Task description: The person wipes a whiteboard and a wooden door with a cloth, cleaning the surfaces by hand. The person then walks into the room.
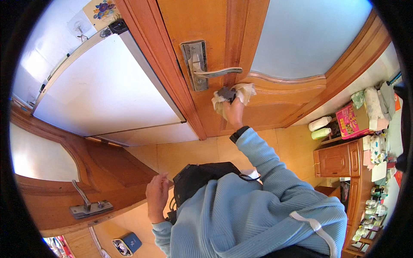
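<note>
My right hand (235, 111) grips a crumpled beige cloth with a dark grey patch (246, 91). The cloth rests against the orange-brown wooden door (211, 106), just under its metal lever handle (219, 72). That lever sits on a worn metal backplate (194, 66). A frosted glass panel (300, 35) fills the door's upper right part. My left hand (158, 196) hangs low beside my body with nothing in it, its fingers loosely bent. It is nearest to the edge of a second wooden door (122, 174) on the left.
A whiteboard (106, 90) leans left of the door frame (161, 64). The second door's handle (85, 200) sticks out at lower left, above a blue waste bin (133, 242). Along the right wall stand a wooden cabinet (337, 158), a pink box (350, 121) and several bottles (320, 123).
</note>
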A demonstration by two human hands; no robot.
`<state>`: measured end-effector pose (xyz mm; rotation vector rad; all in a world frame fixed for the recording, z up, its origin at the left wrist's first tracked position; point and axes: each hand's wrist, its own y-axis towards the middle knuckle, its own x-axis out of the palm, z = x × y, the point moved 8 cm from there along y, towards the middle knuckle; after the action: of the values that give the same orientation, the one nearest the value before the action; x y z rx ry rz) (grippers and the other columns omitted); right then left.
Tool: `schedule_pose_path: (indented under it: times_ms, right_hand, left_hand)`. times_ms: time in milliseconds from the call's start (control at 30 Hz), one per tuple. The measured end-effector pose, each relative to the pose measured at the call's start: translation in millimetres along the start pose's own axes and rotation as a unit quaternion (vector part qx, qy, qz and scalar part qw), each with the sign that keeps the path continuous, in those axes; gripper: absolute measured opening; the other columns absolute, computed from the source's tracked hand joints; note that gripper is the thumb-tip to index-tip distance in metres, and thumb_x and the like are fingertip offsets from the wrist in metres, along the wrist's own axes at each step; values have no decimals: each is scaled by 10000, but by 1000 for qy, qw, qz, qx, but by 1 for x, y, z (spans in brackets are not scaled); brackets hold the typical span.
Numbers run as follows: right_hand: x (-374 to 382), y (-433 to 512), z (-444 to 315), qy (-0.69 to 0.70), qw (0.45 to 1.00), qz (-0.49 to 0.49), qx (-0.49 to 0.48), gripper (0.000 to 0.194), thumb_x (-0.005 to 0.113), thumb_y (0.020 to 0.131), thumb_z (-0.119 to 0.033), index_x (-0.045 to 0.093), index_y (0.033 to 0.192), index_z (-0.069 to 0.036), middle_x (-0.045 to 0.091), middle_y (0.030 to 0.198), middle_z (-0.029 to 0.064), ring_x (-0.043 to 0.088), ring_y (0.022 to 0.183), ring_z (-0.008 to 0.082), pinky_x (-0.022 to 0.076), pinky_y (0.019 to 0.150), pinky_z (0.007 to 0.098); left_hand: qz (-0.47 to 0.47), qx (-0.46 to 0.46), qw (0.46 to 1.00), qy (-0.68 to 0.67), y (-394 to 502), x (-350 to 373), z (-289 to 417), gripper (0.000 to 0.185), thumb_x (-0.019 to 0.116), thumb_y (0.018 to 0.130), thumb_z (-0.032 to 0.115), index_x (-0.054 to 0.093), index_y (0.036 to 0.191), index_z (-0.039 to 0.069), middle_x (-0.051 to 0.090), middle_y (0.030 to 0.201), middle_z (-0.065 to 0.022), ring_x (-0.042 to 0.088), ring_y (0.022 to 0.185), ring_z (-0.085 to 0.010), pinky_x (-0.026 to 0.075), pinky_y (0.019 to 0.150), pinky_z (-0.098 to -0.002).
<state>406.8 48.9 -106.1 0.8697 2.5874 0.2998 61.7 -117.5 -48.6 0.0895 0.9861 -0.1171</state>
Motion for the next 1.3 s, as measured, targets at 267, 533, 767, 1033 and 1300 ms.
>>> schedule_pose_path:
  times_ms: [267, 533, 767, 1033, 1300]
  right_hand:
    - [-3, 14, -88, -53, 968, 76, -233, 570, 618, 667, 13, 451, 1211, -29, 369, 1221, 260, 312, 1140, 453, 268, 983, 511]
    - [36, 7, -89, -303, 898, 15, -318, 363, 569, 716, -47, 598, 1077, -30, 540, 1114, 181, 405, 1138, 429, 348, 951, 488]
    - [35, -6, -53, -299, 886, -48, -350, 378, 537, 760, -78, 579, 1135, -107, 536, 1096, 132, 433, 1111, 366, 395, 865, 455]
    - [12, -14, -60, -159, 951, -130, -232, 518, 636, 662, -10, 541, 1168, -70, 456, 1195, 163, 421, 1048, 391, 406, 866, 458]
    - [17, 12, -97, -249, 927, -6, -280, 608, 575, 687, 43, 454, 1271, -75, 430, 1168, 229, 429, 1049, 400, 380, 900, 449]
  left_hand:
    - [-6, -3, 1000, -3, -4, -3, -10, 182, 556, 845, 116, 598, 1018, 76, 620, 917, -117, 585, 859, -313, 448, 718, -389]
    - [-2, -10, 1000, -16, -15, -10, -12, 186, 550, 855, 120, 596, 1030, 77, 628, 930, -113, 592, 865, -300, 451, 730, -386]
    - [10, -19, 999, -28, -19, -13, -13, 180, 565, 841, 93, 599, 1015, 68, 631, 918, -111, 609, 832, -290, 453, 723, -370]
    - [7, 21, 999, -38, -14, -10, -11, 180, 560, 837, 86, 597, 1011, 61, 630, 914, -110, 607, 849, -289, 453, 723, -370]
    - [-3, 11, 1000, -7, -14, -7, -10, 192, 551, 846, 99, 599, 1031, 82, 625, 905, -118, 602, 842, -295, 454, 717, -372]
